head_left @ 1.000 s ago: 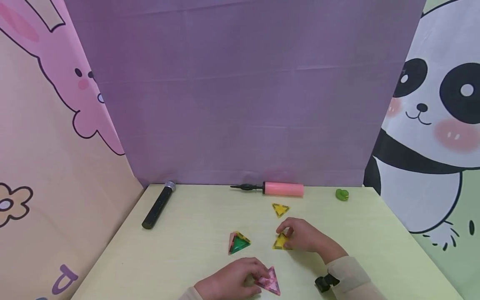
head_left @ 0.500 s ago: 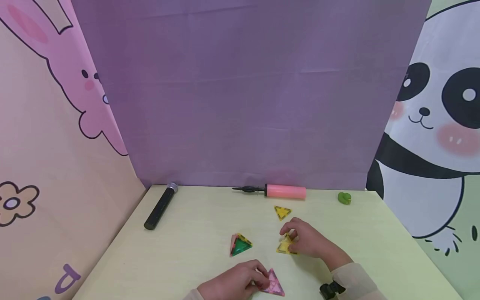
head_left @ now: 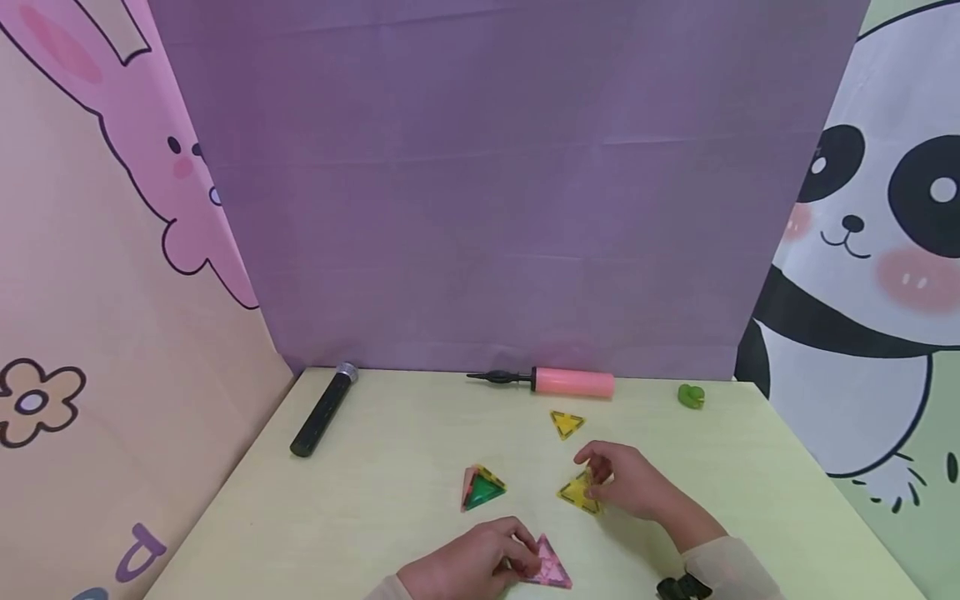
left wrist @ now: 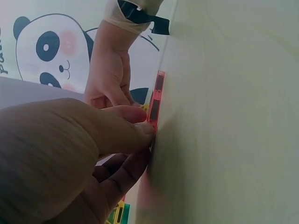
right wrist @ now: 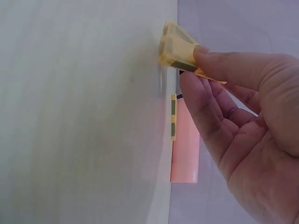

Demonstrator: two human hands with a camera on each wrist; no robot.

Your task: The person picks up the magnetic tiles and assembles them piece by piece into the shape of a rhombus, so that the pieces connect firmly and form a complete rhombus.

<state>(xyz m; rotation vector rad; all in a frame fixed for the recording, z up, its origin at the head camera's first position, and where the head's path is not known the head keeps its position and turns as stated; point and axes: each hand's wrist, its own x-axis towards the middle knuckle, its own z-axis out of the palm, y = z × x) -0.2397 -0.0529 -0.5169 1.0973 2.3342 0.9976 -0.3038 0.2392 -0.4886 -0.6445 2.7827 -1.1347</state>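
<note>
— While the right hand (head_left: 626,483) pinches one yellow triangle tile (head_left: 579,492) tilted off the counter (head_left: 390,475), what grips the pink one?

— Left hand (head_left: 468,567) pinches that pink triangle tile (head_left: 551,568). Two more tiles: green-pink cluster (head_left: 480,488), second yellow tile (head_left: 566,423). No writing is readable.

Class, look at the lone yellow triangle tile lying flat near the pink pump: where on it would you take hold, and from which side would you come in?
The yellow triangle tile lies flat on the table with bare surface all round it. It is thin, so a grip across two of its edges near a corner, coming from above, probably suits best. Approach from the near side: the pink pump lies just behind it.
</note>
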